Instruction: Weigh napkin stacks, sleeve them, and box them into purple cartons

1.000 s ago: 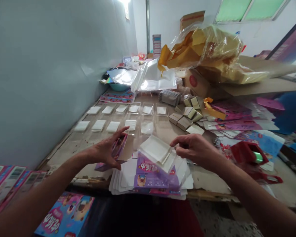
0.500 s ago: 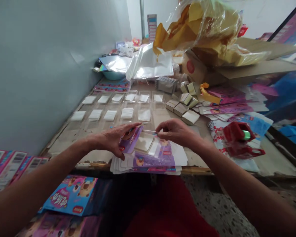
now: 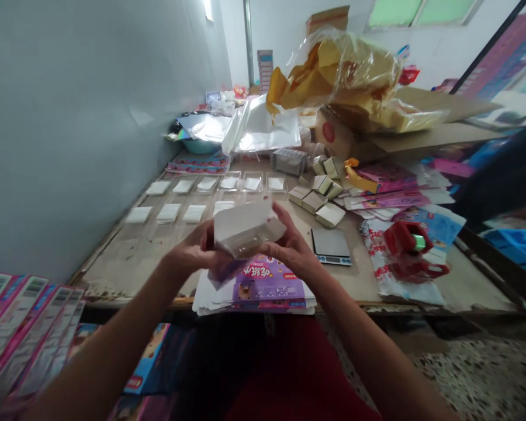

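Both hands hold a small card package (image 3: 241,225) above the table's front edge. White card faces up, a clear plastic tray shows at its near side, and a blurred purple face lies underneath. My left hand (image 3: 197,248) is closed on its left side, with the thumb below. Around the right end, my right hand (image 3: 289,240) is closed with the thumb along the near side. Just beneath is a stack of flat purple printed cards (image 3: 267,286) with white edges. Whatever is inside the package is hidden.
Two rows of clear trays with white paper squares (image 3: 169,211) lie behind. To the right are a digital scale (image 3: 331,242), cream-coloured blocks (image 3: 331,214) and a red tape dispenser (image 3: 409,248). Printed boxes (image 3: 146,359) stand low left; a grey wall (image 3: 92,117) borders the left.
The purple card and clear tray have been lifted off the stack and turned, so white card faces up. My right hand has moved onto its right end. The scale has come into view.
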